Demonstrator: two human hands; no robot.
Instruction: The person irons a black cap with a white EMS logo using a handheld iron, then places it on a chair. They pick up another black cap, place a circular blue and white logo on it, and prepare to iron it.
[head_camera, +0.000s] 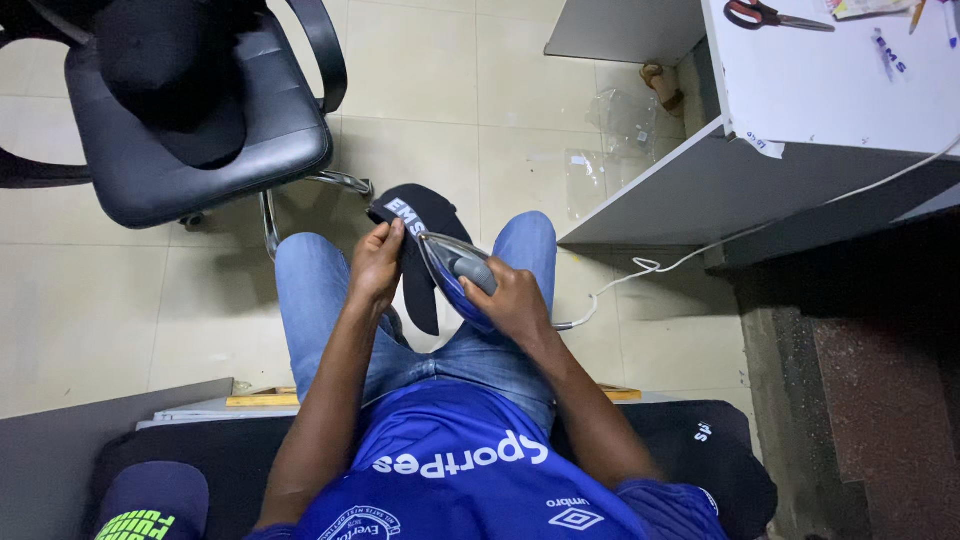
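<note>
the left hand (377, 266) is gripping a black cap (420, 225) over the lap, while the right hand (515, 300) is clasping a blue iron (455, 275) pressing against it.

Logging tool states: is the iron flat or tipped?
Tipped: the iron, in the right hand, points nose-first at the black cap held by the left hand.

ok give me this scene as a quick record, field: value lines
left hand: holds the black cap by its edge
right hand: grips the grey handle of a blue clothes iron, pressed against the cap
cord: white cord runs from the iron toward the desk
seat: black office chair ahead with dark caps on it
desk: scissors on top
</note>
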